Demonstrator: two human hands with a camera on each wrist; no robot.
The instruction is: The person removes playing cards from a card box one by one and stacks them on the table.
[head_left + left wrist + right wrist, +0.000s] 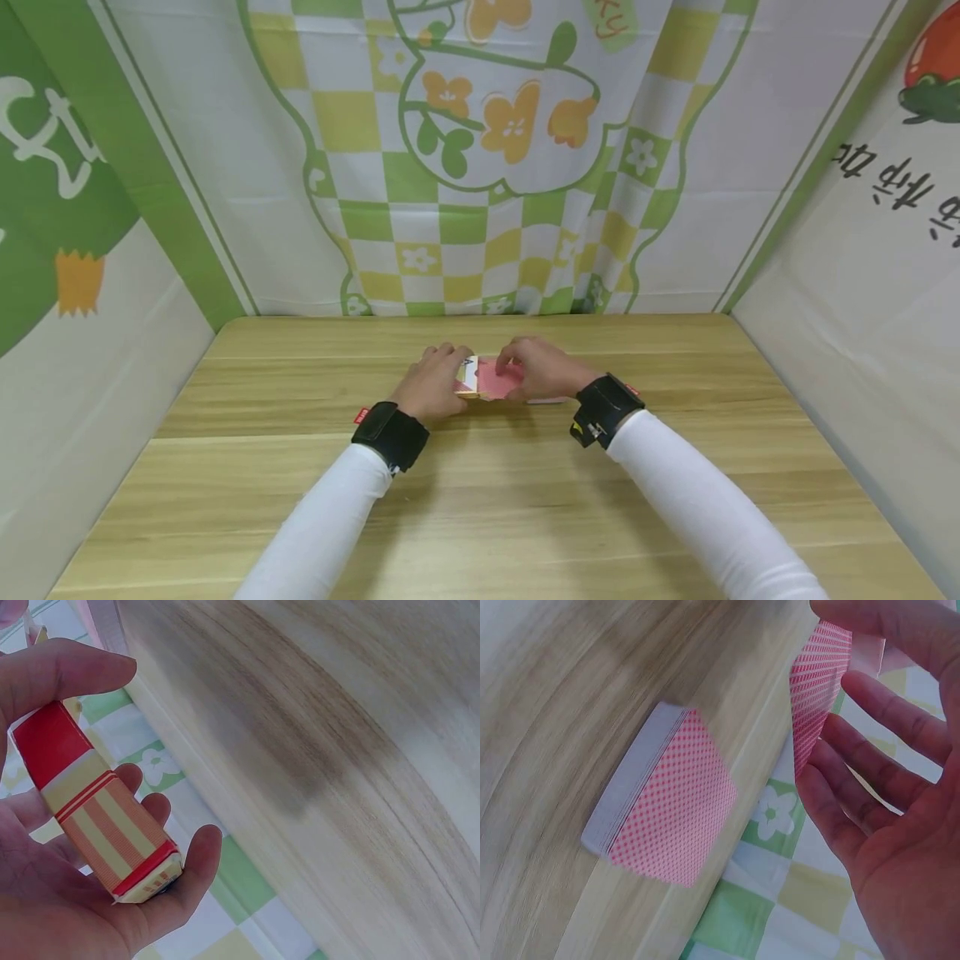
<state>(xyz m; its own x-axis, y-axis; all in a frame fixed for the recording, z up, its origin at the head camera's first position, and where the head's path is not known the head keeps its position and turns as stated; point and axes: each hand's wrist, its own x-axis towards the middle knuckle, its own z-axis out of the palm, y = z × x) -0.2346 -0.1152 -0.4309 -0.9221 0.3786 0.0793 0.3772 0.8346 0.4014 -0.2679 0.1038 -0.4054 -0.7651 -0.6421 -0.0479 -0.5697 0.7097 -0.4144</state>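
My left hand (431,385) grips a small playing card box (112,817), red at one end and striped at the other, between thumb and fingers. Pink-backed playing cards (823,686) are pinched in my right hand (551,369), their end up against the box in the head view. Whether any card's edge is inside the box is hidden. A thicker stack of playing cards (679,802), patterned backs up, lies on the table beneath my right hand.
The wooden table (480,508) runs back to a green-and-yellow checked cloth (465,221). Printed cloth walls stand at the left (150,333) and right (847,292).
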